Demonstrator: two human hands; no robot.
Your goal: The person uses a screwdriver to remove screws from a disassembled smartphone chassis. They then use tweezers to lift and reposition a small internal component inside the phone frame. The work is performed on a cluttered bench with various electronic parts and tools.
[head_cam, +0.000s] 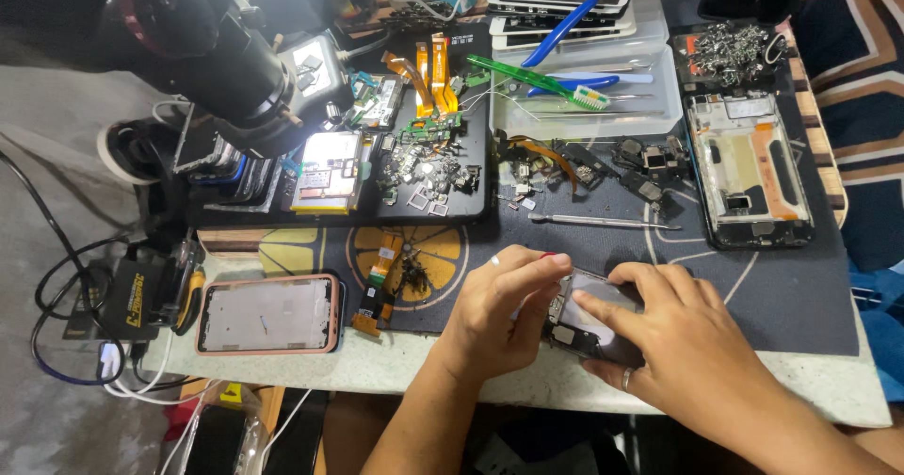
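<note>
Both the left hand [504, 310] and right hand [683, 338] grip an opened phone [589, 320]; clear tray [659, 108] holds tweezers [532, 77]

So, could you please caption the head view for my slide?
Left hand and right hand work on an opened phone at a parts-strewn mat.

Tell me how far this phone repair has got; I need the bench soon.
Done: the small dark opened phone shows bare internals, its back off. In hand: left hand works at its edge while right hand steadies it. Left: it is not closed, and loose small metal parts and orange flex cables lie on the dark work mat.
</note>
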